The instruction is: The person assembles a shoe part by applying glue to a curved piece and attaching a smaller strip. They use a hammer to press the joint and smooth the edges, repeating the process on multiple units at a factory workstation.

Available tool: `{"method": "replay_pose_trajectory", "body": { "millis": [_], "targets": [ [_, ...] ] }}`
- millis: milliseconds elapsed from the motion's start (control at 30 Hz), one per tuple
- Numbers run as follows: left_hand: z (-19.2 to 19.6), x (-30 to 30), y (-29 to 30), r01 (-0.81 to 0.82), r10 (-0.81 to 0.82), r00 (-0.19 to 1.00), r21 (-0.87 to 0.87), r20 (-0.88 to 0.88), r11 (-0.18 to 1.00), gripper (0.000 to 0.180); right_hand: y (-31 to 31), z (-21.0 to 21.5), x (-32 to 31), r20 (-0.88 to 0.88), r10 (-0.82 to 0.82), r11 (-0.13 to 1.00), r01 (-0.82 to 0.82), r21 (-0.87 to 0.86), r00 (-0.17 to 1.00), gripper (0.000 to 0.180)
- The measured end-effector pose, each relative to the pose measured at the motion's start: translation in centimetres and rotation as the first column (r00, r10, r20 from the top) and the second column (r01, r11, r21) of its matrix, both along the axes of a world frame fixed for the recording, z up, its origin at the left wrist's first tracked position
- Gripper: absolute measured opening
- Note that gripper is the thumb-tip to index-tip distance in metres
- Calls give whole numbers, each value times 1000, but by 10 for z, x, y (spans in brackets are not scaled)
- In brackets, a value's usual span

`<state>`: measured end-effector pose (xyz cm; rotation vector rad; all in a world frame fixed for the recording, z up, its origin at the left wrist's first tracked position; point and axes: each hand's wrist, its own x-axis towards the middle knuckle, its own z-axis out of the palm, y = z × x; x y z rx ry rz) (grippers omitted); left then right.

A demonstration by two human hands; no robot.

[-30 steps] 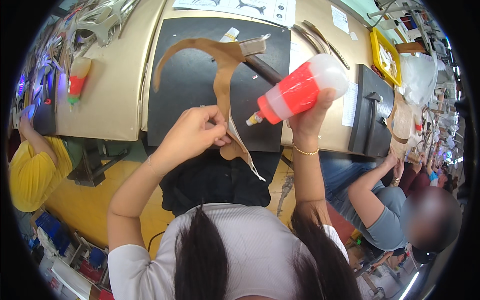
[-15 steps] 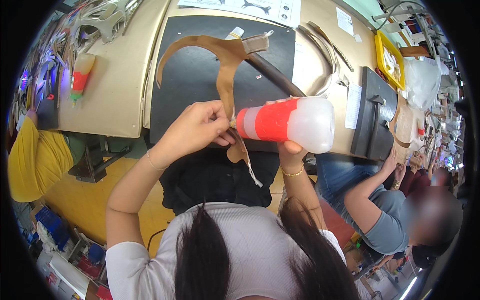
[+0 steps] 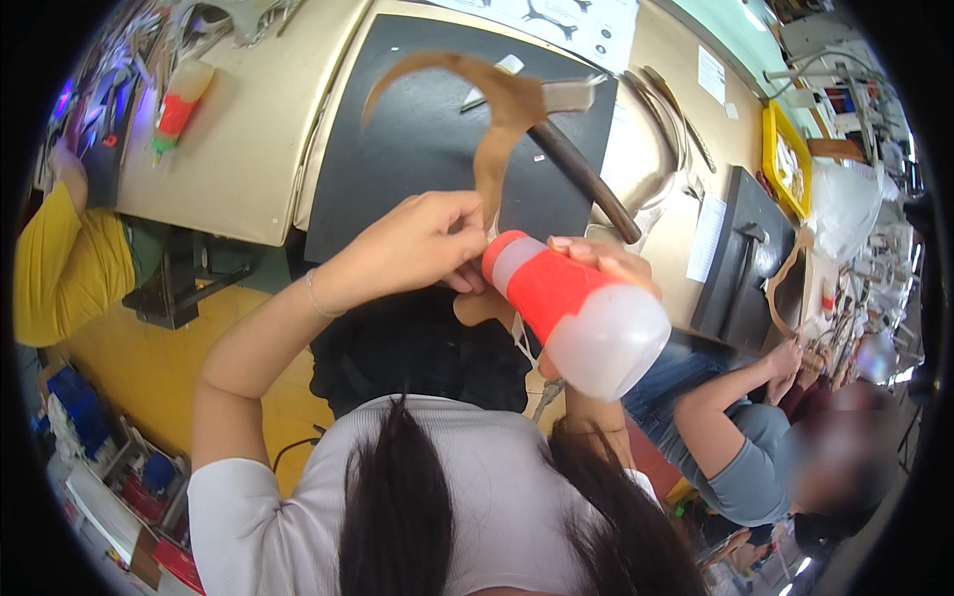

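Observation:
My left hand (image 3: 422, 238) pinches a brown leather strap piece (image 3: 509, 107) whose curved, branching arms rise over a black mat (image 3: 383, 164). A pale-lined tab (image 3: 571, 95) shows at the piece's far right end; a lower lobe hangs below my fingers. My right hand (image 3: 611, 260) wraps round a translucent squeeze bottle (image 3: 552, 293) with a red band. The bottle's narrow end points at my left fingertips, its wide base towards me at right. My hands hide its tip and where it meets the leather. Behind the leather lies a hammer (image 3: 586, 184), its head partly covered.
At left on the bench lies another red-banded bottle (image 3: 179, 109), near a person's yellow sleeve (image 3: 65, 258). To the right are curved strips (image 3: 676, 119), a yellow tray (image 3: 785, 159) and a second black mat with a hammer (image 3: 740, 278). A co-worker (image 3: 740, 447) sits at right.
The bottle's base has swung down towards me while its narrow end stays by my left fingers. The leather piece has shifted right in view; the mat and bench have shifted too.

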<state>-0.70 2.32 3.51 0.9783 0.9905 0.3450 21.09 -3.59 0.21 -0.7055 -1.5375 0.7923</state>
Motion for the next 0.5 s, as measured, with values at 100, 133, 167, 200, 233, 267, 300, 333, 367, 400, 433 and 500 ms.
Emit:
{"method": "replay_pose_trajectory", "body": {
  "millis": [100,133,167,200,233,267,300,333,367,400,433,500],
  "targets": [
    [2,-2,4,11,-11,1000,-14,11,1000,20,6,-5,0,-138,58,998,-62,-25,989,103],
    [3,-1,4,30,-30,1000,-23,5,999,20,6,-10,2,-199,43,989,-69,-129,979,104],
    [3,-1,4,46,-46,999,-38,7,998,20,5,-16,4,-345,4,939,-122,-322,939,105],
    [4,0,4,72,-72,997,-1,-22,997,20,10,-22,10,-378,-8,913,-147,-381,926,106],
    [5,2,2,101,-100,994,31,-38,994,20,14,-28,17,-337,47,901,-185,-392,940,105],
    [6,3,2,126,-123,991,51,-52,991,20,19,-33,23,-261,-31,902,-85,-423,965,103],
    [6,4,2,146,-142,988,72,-58,987,19,28,-38,29,-163,-60,915,-11,-404,985,99],
    [7,5,1,168,-164,985,70,-57,983,17,29,-41,32,-120,-129,921,74,-383,984,99],
    [8,6,1,187,-184,982,70,-49,980,14,34,-43,34,-147,-146,891,65,-449,978,98],
    [9,7,0,207,-205,978,71,-41,976,12,35,-44,33,-223,-203,854,61,-516,953,101],
    [11,8,0,195,-192,980,73,-46,978,12,37,-43,32,-311,-259,812,32,-583,914,103],
    [13,7,2,167,-163,985,85,-55,982,13,40,-38,28,-271,-345,807,137,-574,899,104]
  ]
}}
